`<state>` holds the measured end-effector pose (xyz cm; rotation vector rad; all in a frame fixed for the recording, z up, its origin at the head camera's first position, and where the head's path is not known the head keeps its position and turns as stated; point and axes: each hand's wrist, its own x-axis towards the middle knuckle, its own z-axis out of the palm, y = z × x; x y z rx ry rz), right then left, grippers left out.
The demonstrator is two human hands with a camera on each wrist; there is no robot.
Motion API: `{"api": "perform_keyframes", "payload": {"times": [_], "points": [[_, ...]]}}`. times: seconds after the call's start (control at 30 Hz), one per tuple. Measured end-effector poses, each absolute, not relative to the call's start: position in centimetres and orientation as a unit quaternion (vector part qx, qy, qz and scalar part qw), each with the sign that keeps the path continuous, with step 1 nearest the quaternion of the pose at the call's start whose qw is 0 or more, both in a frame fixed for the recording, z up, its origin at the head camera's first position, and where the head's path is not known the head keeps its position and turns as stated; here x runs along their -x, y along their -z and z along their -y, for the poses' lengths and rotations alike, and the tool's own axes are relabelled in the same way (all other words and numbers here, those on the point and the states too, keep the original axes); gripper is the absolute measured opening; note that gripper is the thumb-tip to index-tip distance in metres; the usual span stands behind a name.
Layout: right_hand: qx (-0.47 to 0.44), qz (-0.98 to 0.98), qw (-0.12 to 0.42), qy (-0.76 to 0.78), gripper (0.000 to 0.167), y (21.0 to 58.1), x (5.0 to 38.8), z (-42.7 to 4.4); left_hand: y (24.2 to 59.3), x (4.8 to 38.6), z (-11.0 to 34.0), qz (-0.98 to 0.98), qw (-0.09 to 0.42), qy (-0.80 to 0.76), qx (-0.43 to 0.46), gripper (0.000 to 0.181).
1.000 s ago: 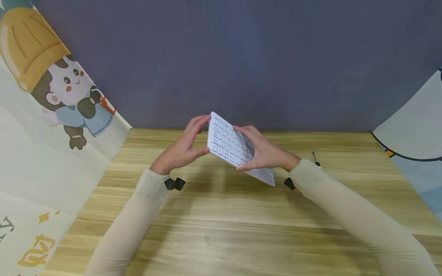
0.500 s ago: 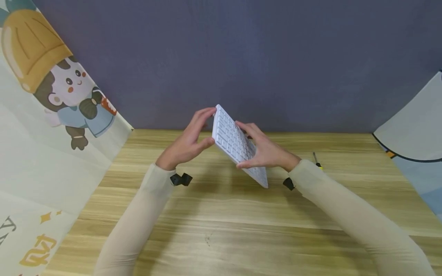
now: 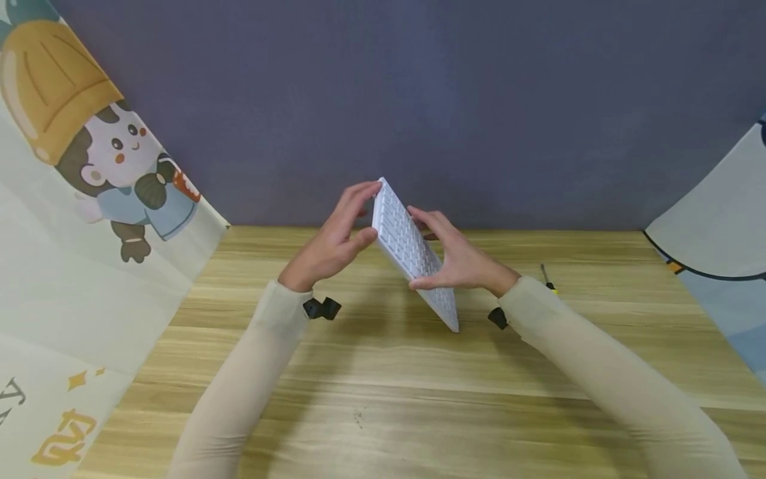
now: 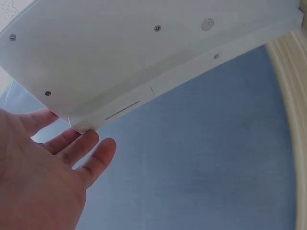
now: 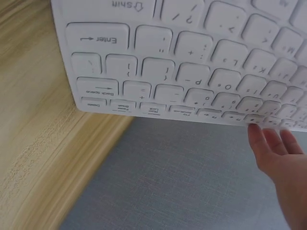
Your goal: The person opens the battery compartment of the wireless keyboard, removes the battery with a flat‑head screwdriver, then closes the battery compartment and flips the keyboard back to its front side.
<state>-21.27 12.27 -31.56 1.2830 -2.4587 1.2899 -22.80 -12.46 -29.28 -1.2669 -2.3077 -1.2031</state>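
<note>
A white keyboard [image 3: 403,233] is held up over the wooden table, tilted steeply with its left end high. At that raised end, my left hand [image 3: 329,243] holds it with the thumb on the near corner and fingertips at the far corner. The left wrist view shows the keyboard's underside [image 4: 110,57], with several screws and a small round foot by the fingers. My right hand [image 3: 463,259] spans the keyboard's width, thumb on the near long edge, fingers at the far one. The keys [image 5: 177,72] face the right wrist view. Whether the low end touches the table cannot be told.
A small screwdriver [image 3: 547,279] with a black and yellow handle lies by the right forearm, partly hidden by the sleeve. Behind the wooden table [image 3: 383,399] rises a dark blue-grey panel [image 3: 419,100]. A printed cartoon sheet [image 3: 72,266] borders the left side.
The keyboard has tipped more steeply, its left end moving up and to the right. My left hand has followed that end. The right hand keeps its hold almost in place.
</note>
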Motion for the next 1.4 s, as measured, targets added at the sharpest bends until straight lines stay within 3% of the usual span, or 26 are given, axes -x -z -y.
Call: {"api": "perform_keyframes", "payload": {"times": [0.37,0.8,1.4], "points": [[-0.426,0.791,0.06,-0.434,0.112,31.1,20.7,-12.4,26.0,20.3,11.1,0.788,0.11,0.417,0.439,0.1],[-0.446,0.719,0.138,-0.514,0.116,30.6,20.9,-12.2,27.7,22.8,10.1,0.787,0.118,0.404,0.451,0.086],[-0.445,0.689,0.156,-0.551,0.117,30.0,20.8,-12.4,26.0,22.2,8.1,0.806,0.12,0.375,0.442,0.083]]}}
